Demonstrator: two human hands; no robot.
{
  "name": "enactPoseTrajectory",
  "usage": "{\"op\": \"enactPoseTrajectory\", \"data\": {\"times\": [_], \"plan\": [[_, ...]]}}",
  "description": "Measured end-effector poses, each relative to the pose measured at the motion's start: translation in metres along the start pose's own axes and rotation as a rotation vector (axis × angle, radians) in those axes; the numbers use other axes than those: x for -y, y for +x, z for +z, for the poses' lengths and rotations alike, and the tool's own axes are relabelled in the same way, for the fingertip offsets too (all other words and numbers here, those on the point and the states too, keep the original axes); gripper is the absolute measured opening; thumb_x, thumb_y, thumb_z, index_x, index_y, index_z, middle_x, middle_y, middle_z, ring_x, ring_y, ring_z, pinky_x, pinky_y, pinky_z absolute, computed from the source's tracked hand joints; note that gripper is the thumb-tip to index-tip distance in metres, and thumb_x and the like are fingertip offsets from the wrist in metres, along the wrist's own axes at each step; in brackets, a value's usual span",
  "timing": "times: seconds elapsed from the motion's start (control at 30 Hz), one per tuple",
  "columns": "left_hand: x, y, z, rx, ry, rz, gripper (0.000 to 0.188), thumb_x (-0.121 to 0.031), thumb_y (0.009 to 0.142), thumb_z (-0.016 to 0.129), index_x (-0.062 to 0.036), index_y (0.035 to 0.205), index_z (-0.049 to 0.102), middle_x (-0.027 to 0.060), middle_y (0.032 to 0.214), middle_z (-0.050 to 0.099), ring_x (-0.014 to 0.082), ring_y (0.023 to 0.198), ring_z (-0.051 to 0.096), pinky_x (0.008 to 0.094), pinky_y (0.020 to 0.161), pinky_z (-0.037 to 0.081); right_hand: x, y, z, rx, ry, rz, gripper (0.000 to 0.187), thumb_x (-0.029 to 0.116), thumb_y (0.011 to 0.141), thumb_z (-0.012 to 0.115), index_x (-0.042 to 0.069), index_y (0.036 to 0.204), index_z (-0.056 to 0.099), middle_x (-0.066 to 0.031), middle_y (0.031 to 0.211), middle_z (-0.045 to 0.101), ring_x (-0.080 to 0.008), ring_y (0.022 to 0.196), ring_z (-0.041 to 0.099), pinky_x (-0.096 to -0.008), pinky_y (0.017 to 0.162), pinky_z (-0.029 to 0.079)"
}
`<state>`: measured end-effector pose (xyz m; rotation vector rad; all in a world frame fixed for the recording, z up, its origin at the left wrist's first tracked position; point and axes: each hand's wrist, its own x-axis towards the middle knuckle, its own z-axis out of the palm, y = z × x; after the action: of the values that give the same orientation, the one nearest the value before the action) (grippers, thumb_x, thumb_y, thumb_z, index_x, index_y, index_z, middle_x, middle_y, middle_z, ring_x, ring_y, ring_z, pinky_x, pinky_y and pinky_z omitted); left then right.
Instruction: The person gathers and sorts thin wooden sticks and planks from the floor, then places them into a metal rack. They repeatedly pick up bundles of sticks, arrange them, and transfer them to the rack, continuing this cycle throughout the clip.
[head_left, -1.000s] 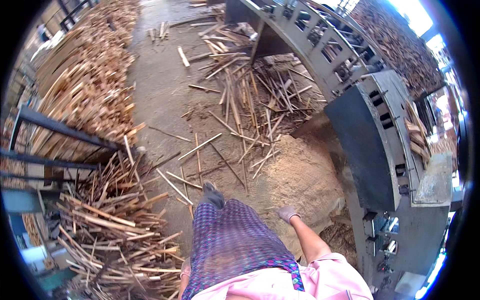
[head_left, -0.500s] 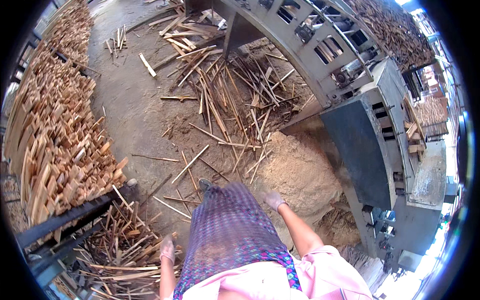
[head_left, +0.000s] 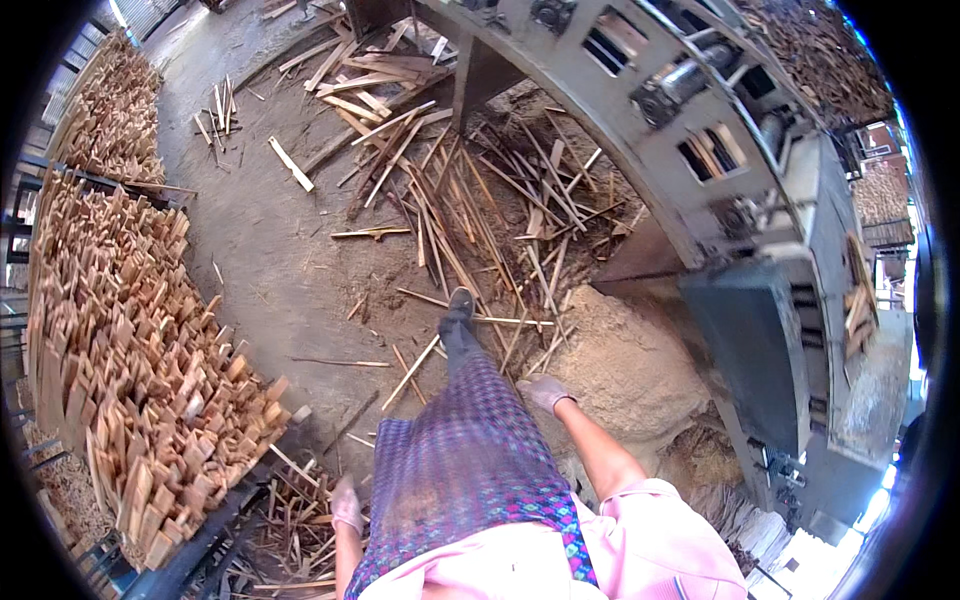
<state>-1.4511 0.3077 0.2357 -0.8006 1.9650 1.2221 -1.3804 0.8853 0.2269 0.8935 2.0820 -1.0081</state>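
Note:
My right hand (head_left: 547, 391), in a pale, dusty glove, hangs ahead of my hip with nothing in it. Its fingers are loosely apart, and in the picture it lies at the edge of a sawdust heap (head_left: 625, 365). Low on my left hangs my left hand (head_left: 347, 505), gloved too and seemingly holding nothing, its fingers a little blurred. Behind it lie thin wood offcuts (head_left: 295, 520). A patterned purple apron (head_left: 450, 450) covers my front, and one dark boot (head_left: 457, 308) is stepping forward among the sticks.
A long stack of cut wood strips (head_left: 165, 370) runs along the left. Scattered wood slats (head_left: 450, 215) litter the floor ahead. A large grey machine (head_left: 745, 330) curves along the right. One pale board (head_left: 290, 163) lies on the bare floor (head_left: 245, 260).
One boot has come farther forward as I walk. The woodpile, machine and floor have shifted in view; both hands swing slightly and remain without any held object.

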Motion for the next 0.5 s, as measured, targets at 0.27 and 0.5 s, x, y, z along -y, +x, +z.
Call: {"op": "enactPoseTrajectory", "data": {"times": [0.27,0.5], "plan": [[-0.194,-0.013,0.048,0.069,0.665,0.024,0.047,-0.033,0.105,0.046,0.0041,0.127,0.064,0.0248,0.131,0.066,0.0409,0.123,0.061,0.0438,0.106,0.045,0.083,0.108,-0.109,-0.138,-0.026,-0.139,0.05,0.045,0.1,0.048,0.007,0.124,0.071,-0.0231,0.13,0.067,-0.04,0.124,0.062,-0.0469,0.105,0.048],[-0.334,0.071,0.07,-0.025,0.398,0.261,0.056,-0.035,0.103,0.054,0.0072,0.139,0.058,0.0244,0.143,0.061,0.0349,0.136,0.055,0.0394,0.116,0.038,0.107,0.141,-0.162,-0.17,0.047,0.053,0.052,0.046,0.099,0.05,0.007,0.126,0.07,-0.0265,0.129,0.066,-0.0436,0.122,0.062,-0.0494,0.103,0.048]]}}
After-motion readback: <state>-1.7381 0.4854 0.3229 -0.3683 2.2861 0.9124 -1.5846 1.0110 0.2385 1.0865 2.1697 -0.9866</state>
